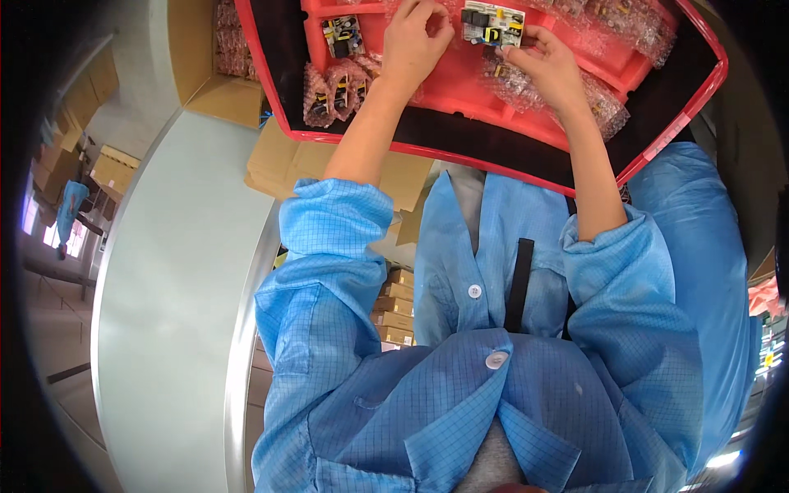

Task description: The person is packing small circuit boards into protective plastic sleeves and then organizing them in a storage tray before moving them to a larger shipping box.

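My right hand (552, 66) pinches a small circuit board (493, 25) by its lower right edge. The board is white with black and yellow parts and sits above a red tray (452, 94). To its left, my left hand (415, 41) has thumb and fingers closed in a pinch, next to clear bubble wrap at the top edge; what is in the fingertips, if anything, cannot be made out. Another circuit board (342, 36) lies unwrapped in the tray's left part. Below it sit boards in pink bubble wrap (335, 92).
Bubble-wrapped boards (612, 111) lie in the tray's right part. The tray has a raised red rim (279, 107) with a black inner wall. A cardboard box (222, 99) with wrapped pieces stands at left, beside a pale table (177, 304). Far left, a person in blue (71, 212) is visible.
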Available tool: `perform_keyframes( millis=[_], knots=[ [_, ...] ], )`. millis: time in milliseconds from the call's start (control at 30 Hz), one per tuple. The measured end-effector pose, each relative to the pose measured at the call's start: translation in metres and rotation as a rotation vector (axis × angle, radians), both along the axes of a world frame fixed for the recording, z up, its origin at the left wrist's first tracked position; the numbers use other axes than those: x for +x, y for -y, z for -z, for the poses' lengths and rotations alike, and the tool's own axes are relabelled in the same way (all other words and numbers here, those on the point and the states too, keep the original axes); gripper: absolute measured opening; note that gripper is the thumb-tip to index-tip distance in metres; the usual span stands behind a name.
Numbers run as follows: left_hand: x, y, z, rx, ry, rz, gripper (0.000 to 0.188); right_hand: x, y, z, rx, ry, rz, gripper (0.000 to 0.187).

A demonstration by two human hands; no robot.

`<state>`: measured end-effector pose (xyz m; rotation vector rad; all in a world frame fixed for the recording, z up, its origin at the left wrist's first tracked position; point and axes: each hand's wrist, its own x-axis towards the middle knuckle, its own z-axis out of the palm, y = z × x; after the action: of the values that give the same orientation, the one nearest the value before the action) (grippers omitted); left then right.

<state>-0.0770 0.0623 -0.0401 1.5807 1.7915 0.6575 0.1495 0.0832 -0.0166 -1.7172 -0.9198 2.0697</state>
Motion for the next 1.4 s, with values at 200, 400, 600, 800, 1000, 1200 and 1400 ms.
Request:
perform_keyframes(
  millis=[200,400,600,800,1000,1200,1400],
  knots=[
    [0.004,0.002,-0.005,0.017,0.074,-0.008,0.013,0.001,-0.003,-0.003,-0.013,-0.039,-0.059,0.044],
    [0.012,0.003,-0.011,0.061,0.075,-0.011,0.014,0.006,-0.002,-0.008,0.004,-0.049,0.001,0.042],
    [0.014,0.003,-0.024,0.058,0.068,0.037,0.014,0.016,-0.008,-0.021,-0.084,0.050,0.001,0.043],
    [0.024,0.009,-0.036,0.014,0.203,-0.090,0.014,0.022,-0.003,-0.025,0.080,0.047,-0.223,0.043],
    [0.028,0.013,-0.037,0.051,0.199,-0.119,0.014,0.031,0.000,-0.023,-0.114,0.009,0.042,0.045],
    [0.031,0.018,-0.047,0.022,0.239,-0.142,0.015,0.020,0.017,-0.026,0.125,0.034,-0.065,0.045],
    [0.022,0.021,-0.050,0.053,0.175,-0.127,0.015,0.020,0.017,-0.037,-0.030,0.045,0.107,0.045]
  ],
)
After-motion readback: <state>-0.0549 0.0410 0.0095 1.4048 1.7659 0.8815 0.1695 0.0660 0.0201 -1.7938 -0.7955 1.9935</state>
